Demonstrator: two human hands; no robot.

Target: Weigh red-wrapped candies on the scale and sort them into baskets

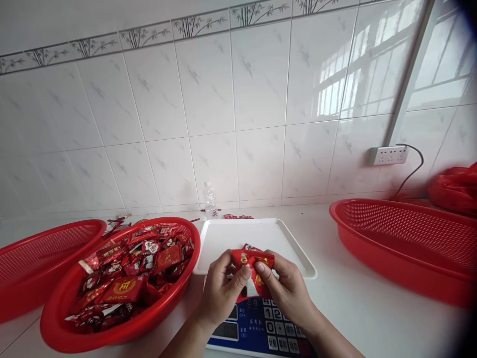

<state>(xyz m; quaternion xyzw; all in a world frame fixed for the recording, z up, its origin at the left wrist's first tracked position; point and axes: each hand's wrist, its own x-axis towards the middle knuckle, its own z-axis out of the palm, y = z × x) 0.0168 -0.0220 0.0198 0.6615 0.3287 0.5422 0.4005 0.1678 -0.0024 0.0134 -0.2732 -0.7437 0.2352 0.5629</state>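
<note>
Between my two hands is a small bunch of red candy packets [253,257], pinched by thumbs and fingers over the near edge of a scale. My left hand [222,284] grips the bunch from the left, its thumb pressed on the front. From the other side my right hand [285,284] closes on it, thumb beside the left thumb. Fingers cover part of the packets, so how many there are I cannot tell. Beneath lies the digital scale, with a white tray [242,233] and a blue keypad panel [257,328] partly covered by my hands.
At left a red basket [192,278] is heaped with red wrapped snacks [126,273]. Another red basket [44,243] stands farther left, and a third [395,258] at right. A clear bottle [210,201] stands by the tiled wall. A socket strip [389,155] and red bag [456,189] are at right.
</note>
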